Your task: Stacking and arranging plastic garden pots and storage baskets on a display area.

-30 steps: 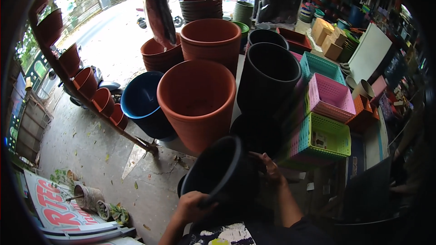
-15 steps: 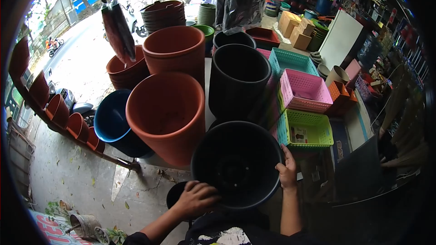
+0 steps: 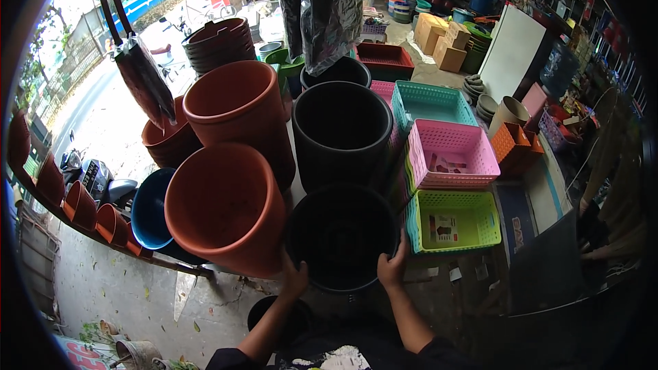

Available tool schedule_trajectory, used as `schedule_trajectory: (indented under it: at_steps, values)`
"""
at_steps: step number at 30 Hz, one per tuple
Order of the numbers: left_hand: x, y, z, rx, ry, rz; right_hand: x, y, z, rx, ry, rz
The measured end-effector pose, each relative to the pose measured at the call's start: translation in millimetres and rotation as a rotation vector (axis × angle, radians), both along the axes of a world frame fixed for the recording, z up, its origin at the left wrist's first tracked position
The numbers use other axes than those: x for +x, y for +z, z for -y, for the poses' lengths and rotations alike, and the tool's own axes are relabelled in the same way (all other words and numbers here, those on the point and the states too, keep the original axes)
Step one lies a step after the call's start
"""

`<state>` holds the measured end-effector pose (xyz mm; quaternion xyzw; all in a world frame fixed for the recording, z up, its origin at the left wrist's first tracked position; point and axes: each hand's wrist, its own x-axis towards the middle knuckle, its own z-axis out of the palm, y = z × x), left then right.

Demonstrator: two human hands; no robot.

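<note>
A round black plant pot is held in front of me, its wide mouth facing up. My left hand grips its rim on the left, and my right hand grips it on the right, thumbs at the near edge. Just beyond it stands another black pot of similar shape. To the left, close by my left hand, a large terracotta-coloured pot leans slightly. A lime green basket lies to the right of my right hand.
More terracotta pots and a blue pot stand on the left. Pink and teal baskets are stacked at right. Plastic-wrapped black goods hang ahead. A dark pot sits low by my left forearm.
The black pot has moved away from me toward the row of pots. My left hand has shifted from its near rim to its left side; the right keeps hold. The view has shifted too.
</note>
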<state>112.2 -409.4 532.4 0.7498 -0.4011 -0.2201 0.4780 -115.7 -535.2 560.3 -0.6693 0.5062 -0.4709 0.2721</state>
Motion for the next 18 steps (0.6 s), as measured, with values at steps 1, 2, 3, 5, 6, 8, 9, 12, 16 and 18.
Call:
schedule_trajectory:
  at_steps: [1, 2, 3, 5, 6, 8, 9, 12, 16, 18]
  values:
    - [2, -7, 6, -0.026, -0.013, 0.007, 2, -15, 7, -0.004, -0.004, -0.059]
    - [3, -13, 13, -0.022, -0.012, 0.007, 0, -35, 14, 0.001, -0.02, -0.139]
    - [4, -19, 17, -0.006, -0.019, -0.024, 2, -43, 18, 0.006, -0.013, -0.138]
    - [6, -37, 25, 0.016, -0.013, -0.054, 6, -58, 24, 0.074, -0.03, -0.274]
    - [9, -50, 26, 0.044, -0.017, -0.011, 9, -64, 26, 0.077, -0.015, -0.271]
    - [10, -69, 29, 0.077, -0.014, 0.031, 10, -74, 31, 0.036, -0.021, -0.277]
    - [9, -76, 30, 0.093, -0.009, 0.026, 11, -79, 33, 0.039, -0.011, -0.277]
    - [9, -97, 30, 0.107, 0.007, 0.038, 12, -100, 38, 0.16, -0.019, -0.334]
    - [9, -115, 30, 0.08, 0.01, 0.133, 11, -121, 40, 0.256, 0.042, -0.356]
    - [8, -118, 31, 0.061, 0.015, 0.17, 12, -125, 40, 0.259, 0.064, -0.325]
